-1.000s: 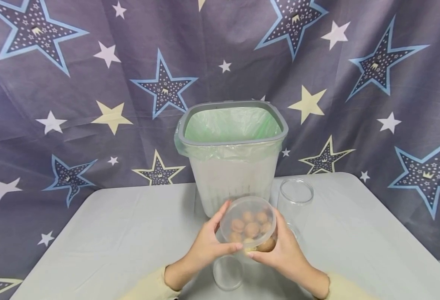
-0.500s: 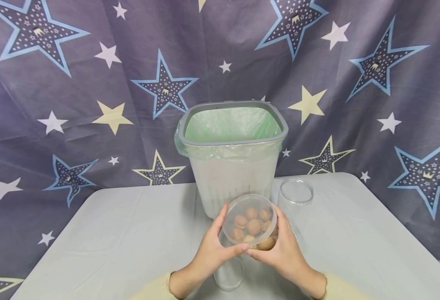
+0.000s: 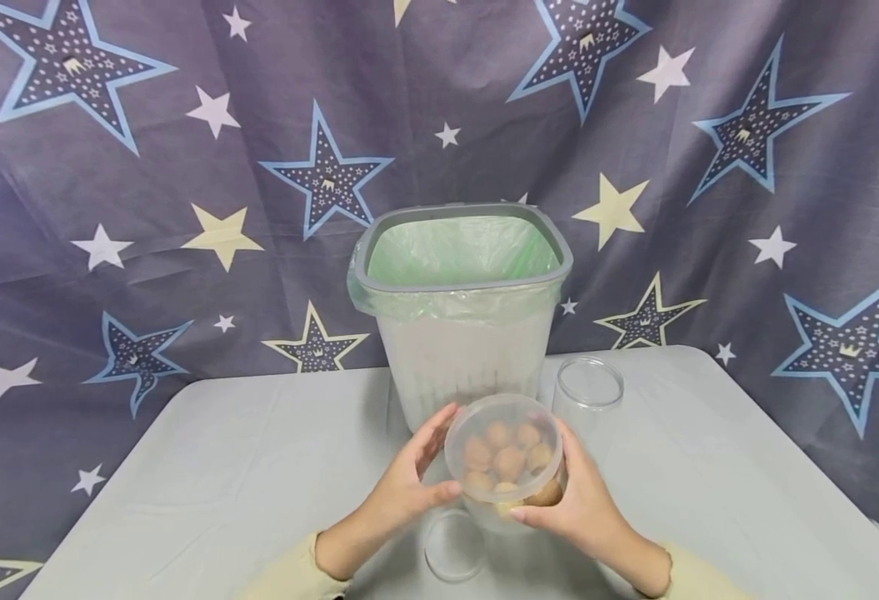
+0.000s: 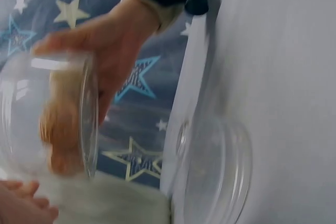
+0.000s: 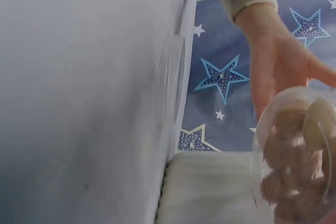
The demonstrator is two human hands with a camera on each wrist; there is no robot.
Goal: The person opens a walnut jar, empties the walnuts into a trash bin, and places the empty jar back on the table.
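Right hand (image 3: 581, 504): grip wraps the clear jar of walnuts (image 3: 505, 461) from the right side and holds it tilted above the tabletop (image 3: 244, 467), mouth facing the camera.
Left hand (image 3: 405, 483): fingers straight, thumb at the jar's left rim; a loose, open grip.
Jar position: held in front of the lined bin (image 3: 460, 308).
Lid (image 3: 454, 546): lies flat on the tabletop below the hands.
Empty jar (image 3: 587, 398): stands upright, right of the bin.
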